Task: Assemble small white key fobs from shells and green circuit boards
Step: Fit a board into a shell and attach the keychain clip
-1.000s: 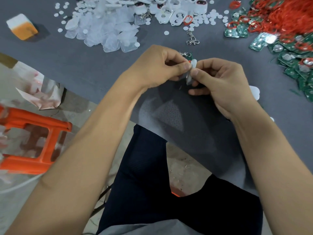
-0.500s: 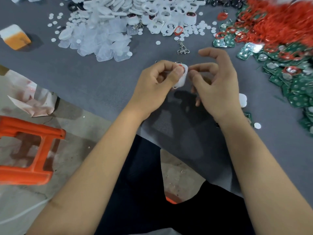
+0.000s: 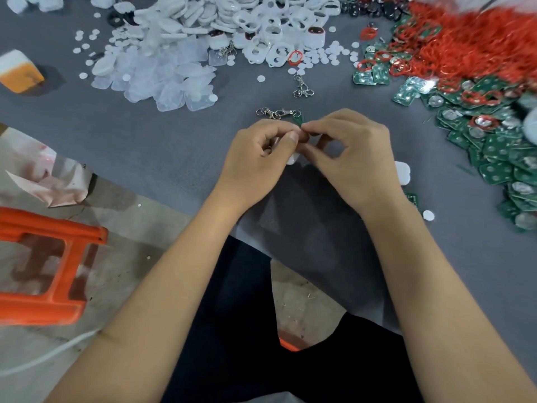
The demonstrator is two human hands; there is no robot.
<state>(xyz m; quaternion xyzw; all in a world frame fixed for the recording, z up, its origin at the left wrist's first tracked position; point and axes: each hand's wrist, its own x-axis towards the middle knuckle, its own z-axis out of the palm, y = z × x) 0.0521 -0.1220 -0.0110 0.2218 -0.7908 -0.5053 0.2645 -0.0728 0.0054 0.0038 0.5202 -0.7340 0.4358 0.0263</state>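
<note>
Left hand [image 3: 258, 158]: fingers curled, thumb and forefinger pinched together at the tips.
Right hand [image 3: 353, 158]: fingers curled, fingertips meeting the left's.
Forearms: bare, converging forward.

A grey cloth-covered table [image 3: 151, 146] fills the upper and right frame, its near edge running diagonally from the left edge to lower right. Lying on it: clear covers [image 3: 162, 74] heaped at upper left; white shells [image 3: 261, 21] piled at upper centre; small white discs [image 3: 319, 55] scattered around both heaps; an orange-and-white block [image 3: 19, 72] at the far left; red rings [image 3: 476, 45] massed at upper right; green boards [image 3: 494, 141] spread down the right edge; two metal clasps [image 3: 302, 88] at centre, one just above the other; one white shell [image 3: 404, 173] and one disc [image 3: 428, 215] right of centre.
</note>
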